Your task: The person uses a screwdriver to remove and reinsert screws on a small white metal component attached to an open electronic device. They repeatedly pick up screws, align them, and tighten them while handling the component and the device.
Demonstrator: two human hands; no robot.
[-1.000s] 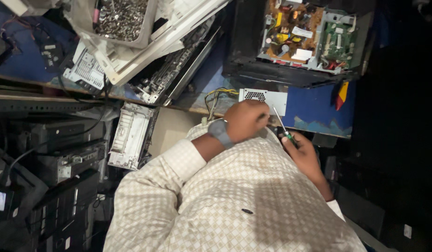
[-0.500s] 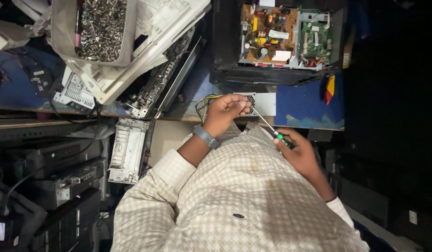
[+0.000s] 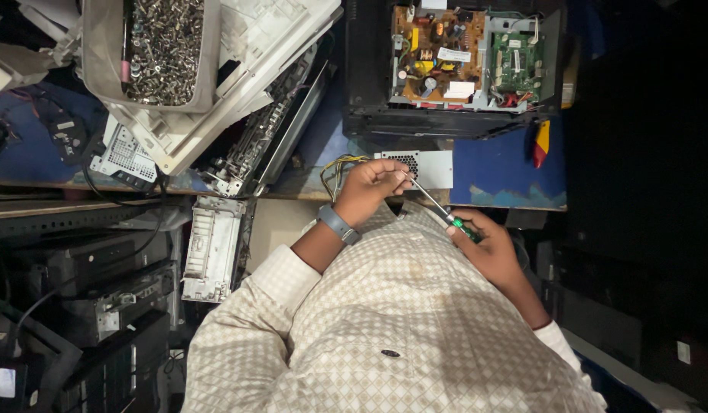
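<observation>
— Screwdriver (image 3: 445, 215), green-handled, clamped in the right hand (image 3: 488, 248), tip at the grey metal box (image 3: 424, 167) on the blue bench (image 3: 507, 172).
— Left hand (image 3: 371, 187) curls its fingers shut on that box; I reckon a slipped tip could jab them.

Matt grey perforated metal box (image 3: 426, 166), shiny steel-shafted screwdriver (image 3: 439, 210) with glossy green plastic handle.

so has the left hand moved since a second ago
Yes. The left hand was below the grey metal box, beside the right hand; now it rests at the box's left end, further from that hand.
</observation>
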